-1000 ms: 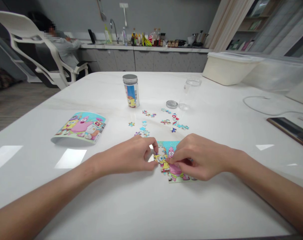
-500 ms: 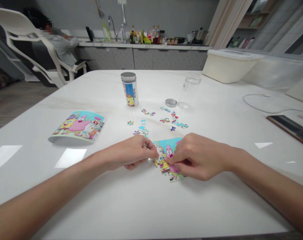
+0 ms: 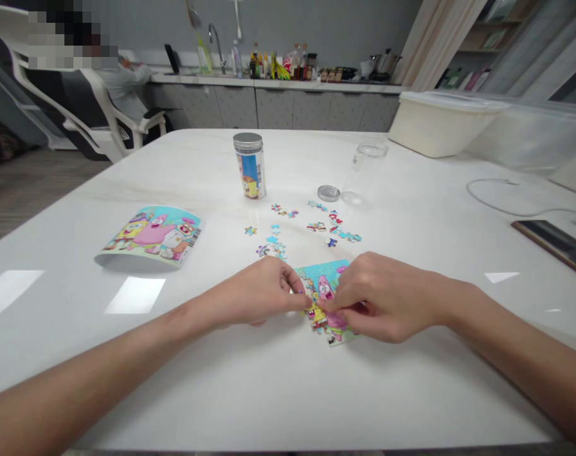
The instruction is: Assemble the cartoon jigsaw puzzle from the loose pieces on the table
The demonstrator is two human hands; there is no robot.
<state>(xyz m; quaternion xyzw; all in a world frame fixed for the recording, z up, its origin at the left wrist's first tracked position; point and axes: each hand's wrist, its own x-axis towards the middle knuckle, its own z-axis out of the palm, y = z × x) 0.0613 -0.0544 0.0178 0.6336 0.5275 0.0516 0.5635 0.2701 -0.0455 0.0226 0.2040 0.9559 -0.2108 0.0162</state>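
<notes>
On the white worktop (image 3: 288,392), the part-built puzzle (image 3: 324,290) lies partly under my right hand (image 3: 383,297), which is half-curled with a fingertip touching it, grip unclear. My left hand (image 3: 273,290) pinches narrowly at its left edge; I cannot tell on what.

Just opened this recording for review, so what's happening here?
The left hand, its grip partly hidden, is at the left edge of a partly joined jigsaw puzzle, while the right hand rests on it. Loose pieces lie beyond, with a lidded jar and a clear jar farther back. A curved picture sheet lies to the left.
</notes>
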